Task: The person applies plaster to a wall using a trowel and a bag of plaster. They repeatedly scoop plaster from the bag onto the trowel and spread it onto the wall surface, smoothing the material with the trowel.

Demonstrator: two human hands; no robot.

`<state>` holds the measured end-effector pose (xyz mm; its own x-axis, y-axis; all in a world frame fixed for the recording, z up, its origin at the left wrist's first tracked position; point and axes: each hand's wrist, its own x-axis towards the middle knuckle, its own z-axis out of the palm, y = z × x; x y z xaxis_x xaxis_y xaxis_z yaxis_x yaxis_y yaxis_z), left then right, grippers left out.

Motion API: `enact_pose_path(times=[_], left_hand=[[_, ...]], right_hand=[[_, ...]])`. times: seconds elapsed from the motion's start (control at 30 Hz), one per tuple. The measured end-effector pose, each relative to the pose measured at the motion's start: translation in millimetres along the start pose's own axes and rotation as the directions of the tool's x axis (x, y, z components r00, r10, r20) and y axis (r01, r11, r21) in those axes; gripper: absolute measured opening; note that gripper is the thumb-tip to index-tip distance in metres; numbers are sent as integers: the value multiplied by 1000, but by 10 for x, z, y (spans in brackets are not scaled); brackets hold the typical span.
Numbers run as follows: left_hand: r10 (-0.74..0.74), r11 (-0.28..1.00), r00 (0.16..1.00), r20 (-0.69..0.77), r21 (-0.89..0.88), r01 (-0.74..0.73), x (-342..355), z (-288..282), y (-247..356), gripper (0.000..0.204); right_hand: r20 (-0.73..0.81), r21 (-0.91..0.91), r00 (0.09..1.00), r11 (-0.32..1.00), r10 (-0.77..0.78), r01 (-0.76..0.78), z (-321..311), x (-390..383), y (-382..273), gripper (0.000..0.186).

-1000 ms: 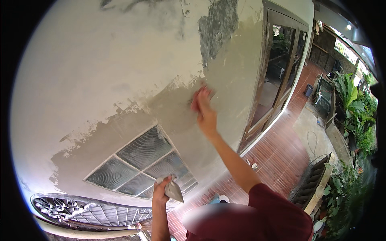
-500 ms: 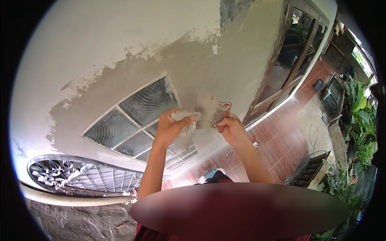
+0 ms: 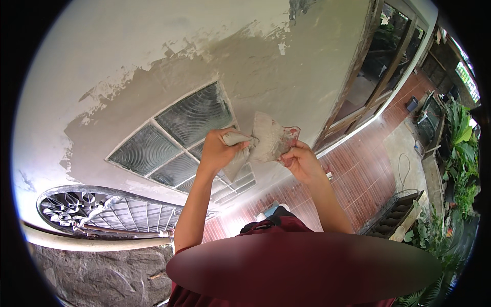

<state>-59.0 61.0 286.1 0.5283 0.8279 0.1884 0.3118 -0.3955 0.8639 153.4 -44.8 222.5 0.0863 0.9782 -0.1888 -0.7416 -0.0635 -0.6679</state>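
My left hand [image 3: 219, 152] is closed around a putty knife [image 3: 237, 166]; its handle and pale blade are smeared with grey filler. Facing it, my right hand [image 3: 305, 162] grips a flat scraper [image 3: 267, 139] by its reddish edge, fingers and thumb pinched on it. Grey putty coats the scraper's face. The two tools are side by side, their near edges very close; whether they touch I cannot tell. Both are held out in front of the wall [image 3: 286, 87], which is partly skimmed with darker, damp-looking filler.
A window with patterned glass panes [image 3: 197, 115] is set in the wall behind my left hand. To the right stands a wooden-framed glass door [image 3: 381, 61] above a red tiled floor [image 3: 353, 187]. A wrought-iron grille [image 3: 138, 217] lies lower left. Plants [image 3: 460, 163] line the far right.
The view has shifted slightly. The scraper in my right hand is tilted differently, showing more of its putty-coated face. Both hands keep their hold.
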Motion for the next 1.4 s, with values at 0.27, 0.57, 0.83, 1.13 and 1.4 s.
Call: enact_pose_path(times=[0.27,0.57,0.83,1.13,1.4], left_hand=[[-24,893,981,-194,438,108,19,-43,-205,17],[-98,944,982,-164,296,143,-42,-71,-547,19],[-227,970,968,-110,-120,213,-154,-134,-885,11],[-238,948,971,-16,-219,229,19,62,-742,14],[-362,896,930,-62,-298,329,-277,-63,-1091,15]], right_hand=[[-149,186,889,871,-433,455,-303,497,-464,34],[449,-747,-180,-478,-876,463,308,1530,-2145,63],[519,-761,-80,-503,-851,410,293,2046,-1540,66],[421,-718,-221,-472,-880,512,139,1454,-1773,59],[284,-937,44,-268,-958,223,202,1993,-2874,65]])
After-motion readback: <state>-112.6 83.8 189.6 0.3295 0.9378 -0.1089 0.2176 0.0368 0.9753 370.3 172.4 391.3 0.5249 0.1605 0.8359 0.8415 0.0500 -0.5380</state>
